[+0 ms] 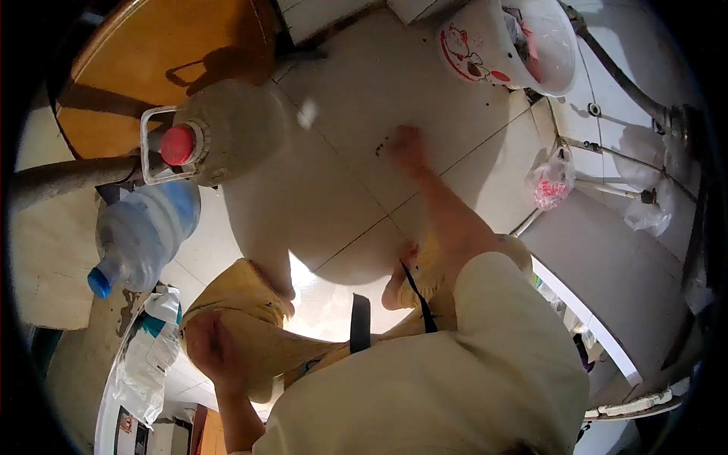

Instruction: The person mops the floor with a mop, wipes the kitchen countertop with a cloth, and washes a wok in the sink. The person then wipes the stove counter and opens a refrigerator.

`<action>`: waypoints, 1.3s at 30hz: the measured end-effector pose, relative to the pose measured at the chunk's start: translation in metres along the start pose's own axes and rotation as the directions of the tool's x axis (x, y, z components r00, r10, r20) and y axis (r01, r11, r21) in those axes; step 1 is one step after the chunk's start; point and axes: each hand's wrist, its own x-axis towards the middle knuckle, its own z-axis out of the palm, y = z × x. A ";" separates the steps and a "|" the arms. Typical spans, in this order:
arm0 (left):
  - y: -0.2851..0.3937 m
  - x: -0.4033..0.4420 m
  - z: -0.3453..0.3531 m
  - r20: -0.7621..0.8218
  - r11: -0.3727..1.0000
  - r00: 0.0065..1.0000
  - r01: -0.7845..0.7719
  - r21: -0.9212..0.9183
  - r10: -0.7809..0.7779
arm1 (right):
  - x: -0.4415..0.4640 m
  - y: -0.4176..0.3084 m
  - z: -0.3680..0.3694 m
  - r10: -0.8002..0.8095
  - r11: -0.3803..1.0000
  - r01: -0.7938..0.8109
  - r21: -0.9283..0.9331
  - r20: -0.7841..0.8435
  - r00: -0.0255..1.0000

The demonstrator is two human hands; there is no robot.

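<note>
My right hand [410, 152] reaches down to the tiled floor [341, 197], right beside a few small dark bits [381, 145]. Motion blurs its fingers, so their pose is unclear. On my bent left knee lies my left hand [214, 345], its fingers curled in around a shadowed hollow. Whether anything is inside it I cannot make out. Yellowish trousers [235, 303] cover my legs, and a dark strap [360, 322] hangs at my waist.
A large jug with a red cap [177, 144] stands left, near a blue-capped water bottle [140, 239] and a wooden stool [167, 53]. A white bin [485, 53] holding rubbish is at upper right. Plastic bags [552, 182] hang by pipes at right.
</note>
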 end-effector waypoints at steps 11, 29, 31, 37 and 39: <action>-0.013 -0.007 -0.009 -0.043 1.000 0.999 0.014 0.015 -0.013 | -0.025 -0.050 0.013 -0.041 0.966 0.086 -0.244 0.183 0.982; -0.017 -0.020 -0.008 -0.125 0.997 0.992 -0.025 -0.075 0.015 | -0.017 -0.081 0.037 0.146 0.987 -0.159 0.022 0.296 0.944; -0.016 -0.018 -0.008 -0.125 0.996 0.991 -0.048 -0.075 0.038 | 0.009 -0.074 0.011 -0.340 0.938 0.287 0.195 0.341 0.876; -0.014 -0.006 -0.012 -0.086 0.994 0.992 -0.100 -0.034 0.097 | 0.086 -0.138 -0.221 -0.057 0.458 -0.090 0.884 0.131 0.990; -0.015 -0.004 -0.014 -0.077 0.996 0.993 -0.095 0.001 0.095 | 0.093 -0.149 -0.316 -0.007 0.755 0.280 0.593 -0.419 0.908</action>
